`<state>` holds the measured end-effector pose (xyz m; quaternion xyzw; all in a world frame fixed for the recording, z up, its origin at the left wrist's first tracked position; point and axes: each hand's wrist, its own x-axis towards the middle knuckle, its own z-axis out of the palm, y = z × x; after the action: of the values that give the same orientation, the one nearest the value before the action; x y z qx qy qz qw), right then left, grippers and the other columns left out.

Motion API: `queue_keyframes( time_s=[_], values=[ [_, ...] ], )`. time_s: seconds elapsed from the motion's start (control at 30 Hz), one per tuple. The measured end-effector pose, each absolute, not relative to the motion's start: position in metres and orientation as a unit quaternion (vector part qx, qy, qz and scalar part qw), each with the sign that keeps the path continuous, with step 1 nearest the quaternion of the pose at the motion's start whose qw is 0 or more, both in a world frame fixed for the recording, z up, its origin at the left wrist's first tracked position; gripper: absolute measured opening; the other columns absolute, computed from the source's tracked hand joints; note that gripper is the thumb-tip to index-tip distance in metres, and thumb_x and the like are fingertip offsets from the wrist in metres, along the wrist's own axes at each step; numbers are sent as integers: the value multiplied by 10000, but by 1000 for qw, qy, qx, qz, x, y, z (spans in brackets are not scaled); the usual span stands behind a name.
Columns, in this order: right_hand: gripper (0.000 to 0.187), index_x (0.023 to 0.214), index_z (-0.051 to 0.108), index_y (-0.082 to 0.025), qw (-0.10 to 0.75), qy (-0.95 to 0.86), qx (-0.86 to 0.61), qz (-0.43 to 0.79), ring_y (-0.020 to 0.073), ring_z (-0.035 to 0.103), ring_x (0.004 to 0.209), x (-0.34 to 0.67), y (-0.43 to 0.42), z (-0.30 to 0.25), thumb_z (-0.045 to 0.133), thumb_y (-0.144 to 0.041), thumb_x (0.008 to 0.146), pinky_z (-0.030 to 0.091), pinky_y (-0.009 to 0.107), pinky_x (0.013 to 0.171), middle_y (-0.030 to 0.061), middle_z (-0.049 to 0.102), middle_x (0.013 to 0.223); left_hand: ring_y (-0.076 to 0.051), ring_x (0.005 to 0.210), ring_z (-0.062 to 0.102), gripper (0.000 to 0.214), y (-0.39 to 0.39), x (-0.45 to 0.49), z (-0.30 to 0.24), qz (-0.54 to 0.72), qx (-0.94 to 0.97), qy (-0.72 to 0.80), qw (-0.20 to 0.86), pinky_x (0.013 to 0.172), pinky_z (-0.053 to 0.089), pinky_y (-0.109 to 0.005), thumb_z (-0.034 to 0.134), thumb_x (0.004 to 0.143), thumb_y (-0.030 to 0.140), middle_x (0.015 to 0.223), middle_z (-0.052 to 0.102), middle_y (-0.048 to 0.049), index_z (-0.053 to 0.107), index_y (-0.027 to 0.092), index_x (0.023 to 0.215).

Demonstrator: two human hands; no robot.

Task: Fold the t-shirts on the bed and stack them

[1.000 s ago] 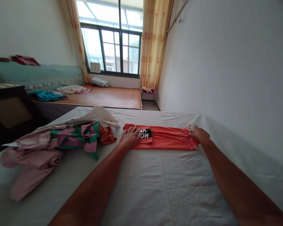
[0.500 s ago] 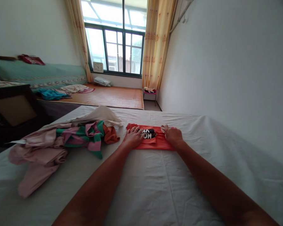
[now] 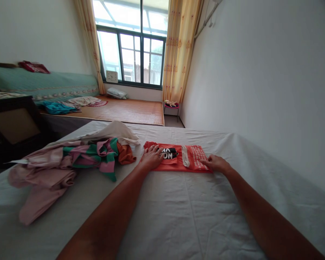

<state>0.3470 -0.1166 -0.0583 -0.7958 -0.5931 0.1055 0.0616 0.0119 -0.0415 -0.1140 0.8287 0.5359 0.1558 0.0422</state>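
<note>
A folded orange-red garment [image 3: 180, 164] lies flat on the white sheet, with a black patch, white lettering and a pale band across its middle. My left hand [image 3: 151, 159] rests palm down on its left end, fingers spread. At the right end, my right hand [image 3: 218, 163] has its fingers curled with the tips at the fabric's edge, in what looks like a pinch. Left of the garment is a loose heap of clothes: a pink piece [image 3: 47, 180], a green-and-pink striped piece [image 3: 94, 153], a rust-orange piece [image 3: 126, 154] and a beige piece [image 3: 117, 131].
The white sheet [image 3: 162, 216] covers the surface before me, beside a white wall [image 3: 260, 79]. Beyond stands a bed with a brown mat [image 3: 132, 110] and a teal cloth [image 3: 55, 107]. A dark cabinet [image 3: 14, 126] is at left, a small stool [image 3: 171, 105] under the curtain.
My right hand has moved right, from the garment's middle to its right end. The right part now lies spread flat, showing the pale band and more lettering. My left hand has stayed in place.
</note>
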Motion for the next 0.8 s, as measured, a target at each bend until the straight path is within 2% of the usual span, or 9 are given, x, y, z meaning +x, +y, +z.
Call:
queue_keyframes(
  time_s=[0.07,0.17,0.27,0.37,0.47,0.57,0.63,0.73,0.8],
  values=[
    [416,731,621,-161,108,-612,-765,168,190,614,677,347,-117,-64,647,-571,665,411,245,568,44,666,706,-277,1372,243,502,-42,11,-112,161,828,535,52,1088,173,-521,327,898,537,1494,329,-19,422,354,1356],
    [281,732,609,-155,218,-617,-715,246,164,598,632,340,-115,-59,645,-428,678,420,232,553,21,648,666,-262,1343,304,438,-40,7,-105,206,820,524,103,1092,205,-475,419,870,506,1447,408,-7,539,341,1258],
    [243,810,601,-158,336,-610,-685,215,164,605,654,320,-108,-42,603,-373,697,446,241,573,26,659,722,-221,1178,496,365,-31,1,-93,318,777,496,219,1024,345,-356,418,873,446,1188,634,-32,690,244,1008],
    [252,888,599,-183,398,-644,-638,140,174,620,745,278,-95,-23,587,-363,712,469,260,651,30,679,833,-197,997,597,455,-23,-8,-81,391,729,497,261,872,454,-294,325,908,428,970,699,-69,699,169,920],
    [206,887,607,-213,387,-705,-588,88,174,629,777,216,-84,-15,582,-363,748,466,266,707,19,688,862,-177,815,644,533,-20,-17,-74,434,676,494,333,681,497,-270,262,931,464,929,696,-116,657,112,998],
    [178,887,616,-226,353,-741,-569,55,190,641,782,153,-81,-26,539,-372,822,461,284,724,31,697,844,-144,644,631,564,-24,-26,-73,464,586,436,502,552,480,-235,343,894,570,826,680,-110,622,95,1014],
    [180,941,617,-223,342,-766,-541,59,205,644,848,121,-84,-39,550,-347,829,461,297,764,49,701,907,-131,602,611,540,-28,-32,-76,472,553,423,542,535,477,-228,425,859,583,769,654,-81,618,99,999],
    [236,1018,609,-222,340,-798,-482,126,198,651,847,101,-88,-54,552,-372,844,474,304,780,50,698,949,-107,584,581,454,-29,-40,-84,488,545,441,521,533,464,-207,603,792,413,758,627,-35,575,118,1136],
    [273,1013,615,-225,353,-795,-465,166,179,655,784,105,-87,-56,458,-418,901,486,301,761,36,702,899,-91,574,568,614,-28,-46,-89,494,554,437,508,547,463,-197,647,730,259,763,620,-8,462,147,1305]
  ],
)
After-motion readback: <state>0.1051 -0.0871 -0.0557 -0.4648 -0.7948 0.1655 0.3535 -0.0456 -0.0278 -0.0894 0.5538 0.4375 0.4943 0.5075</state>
